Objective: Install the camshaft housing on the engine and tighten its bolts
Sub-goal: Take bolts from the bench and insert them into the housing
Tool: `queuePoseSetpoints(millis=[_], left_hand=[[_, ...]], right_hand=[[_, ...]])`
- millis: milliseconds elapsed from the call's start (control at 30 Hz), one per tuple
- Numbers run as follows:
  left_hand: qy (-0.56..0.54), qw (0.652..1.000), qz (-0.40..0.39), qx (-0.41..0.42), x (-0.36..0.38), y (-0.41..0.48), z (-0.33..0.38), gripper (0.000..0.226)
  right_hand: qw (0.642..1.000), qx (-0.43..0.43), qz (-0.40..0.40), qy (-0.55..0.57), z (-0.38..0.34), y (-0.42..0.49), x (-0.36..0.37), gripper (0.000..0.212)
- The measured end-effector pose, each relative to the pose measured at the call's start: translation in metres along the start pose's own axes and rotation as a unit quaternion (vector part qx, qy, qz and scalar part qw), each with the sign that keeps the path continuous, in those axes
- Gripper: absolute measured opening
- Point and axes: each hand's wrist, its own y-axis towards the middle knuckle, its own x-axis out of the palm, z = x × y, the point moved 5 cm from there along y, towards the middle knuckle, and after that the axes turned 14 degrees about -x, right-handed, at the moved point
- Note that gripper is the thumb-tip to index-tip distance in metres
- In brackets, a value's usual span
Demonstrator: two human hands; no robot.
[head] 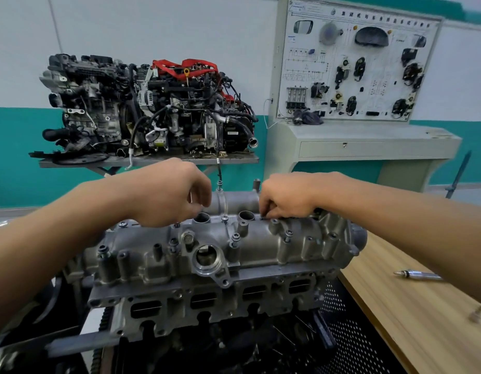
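The grey aluminium camshaft housing (261,244) lies on top of the engine's cylinder head (234,300), directly in front of me. Several bolts stand in its holes, such as one bolt (235,238) near the middle and another (288,234) to the right. My left hand (169,195) hovers over the far left edge of the housing with fingers curled downward; whether it holds anything is hidden. My right hand (285,197) rests on the far right part of the housing, fingertips pinched on a small dark bolt (264,217).
A wooden bench (423,319) runs along the right with a silver tool (417,275) and a loose bolt (475,315) on it. Behind stand another engine on a stand (147,109) and a training panel cabinet (355,76). A black perforated stand (350,333) sits under the engine.
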Motion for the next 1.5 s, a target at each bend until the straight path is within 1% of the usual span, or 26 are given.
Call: queuePoseSetpoints(millis=[200,300,333,433,500,567,633,667,700,800,900,1000,1067,1167,1233,1333,1433,1500], left_hand=[[-0.006,1.000,-0.008,-0.002,0.003,-0.001,0.004,0.011],[-0.007,1.000,-0.014,-0.005,0.006,0.002,0.003,0.011],[-0.008,1.000,-0.014,-0.005,0.007,0.003,0.004,0.011],[-0.016,1.000,-0.011,0.001,0.009,0.005,0.007,0.011],[-0.020,1.000,-0.012,0.007,0.010,0.006,0.009,0.013],[-0.023,1.000,-0.013,0.010,0.010,0.007,0.010,0.011],[-0.026,1.000,-0.014,0.009,0.010,0.008,0.011,0.008],[-0.028,0.999,-0.014,0.009,0.009,0.009,0.012,0.007],[-0.031,0.999,-0.014,0.010,0.009,0.009,0.013,0.007],[-0.038,0.999,-0.013,0.014,0.009,0.010,0.018,0.009],[-0.034,0.999,-0.012,0.013,0.013,0.009,0.021,0.013],[-0.037,0.999,-0.009,0.010,0.015,0.009,0.024,0.017],[-0.046,0.999,-0.014,0.011,0.015,0.008,0.027,0.017],[-0.051,0.998,-0.018,0.012,0.016,0.009,0.033,0.018],[-0.047,0.999,-0.018,0.014,0.018,0.012,0.040,0.018],[-0.037,0.999,-0.037,0.009,0.026,0.014,0.050,0.018],[-0.026,0.998,-0.058,0.001,0.035,0.014,0.055,0.019],[-0.025,0.998,-0.060,-0.002,0.037,0.013,0.055,0.020]], right_hand=[[0.998,0.010,0.028,0.048,0.007,-0.006,0.005,0.012],[0.999,0.018,0.016,0.026,0.009,-0.007,0.008,0.012],[1.000,0.022,0.009,0.006,0.009,-0.006,0.009,0.016],[0.999,0.034,-0.010,-0.041,0.009,-0.006,0.013,0.037],[0.999,0.040,-0.003,-0.030,0.010,-0.008,0.012,0.041],[0.999,0.038,0.011,-0.011,0.010,-0.010,0.008,0.035],[1.000,0.020,0.017,-0.004,0.008,-0.010,0.004,0.020],[1.000,0.012,0.016,-0.002,0.007,-0.010,0.003,0.015],[1.000,0.010,0.014,0.001,0.006,-0.009,0.003,0.015],[0.999,0.031,0.004,-0.011,0.007,-0.005,0.007,0.019],[0.997,0.054,-0.006,-0.046,0.007,-0.001,0.011,0.034],[0.997,0.066,0.009,-0.037,0.007,-0.002,0.014,0.040],[0.998,0.061,0.021,-0.013,0.008,-0.003,0.012,0.038],[0.998,0.049,0.019,0.028,0.009,-0.005,0.008,0.019],[0.998,0.049,0.013,0.044,0.009,-0.004,0.009,0.012],[0.998,0.060,0.003,0.036,0.007,-0.003,0.011,0.011],[0.997,0.073,-0.008,-0.017,0.004,-0.002,0.012,0.018],[0.997,0.079,-0.005,-0.024,0.004,-0.002,0.011,0.020]])
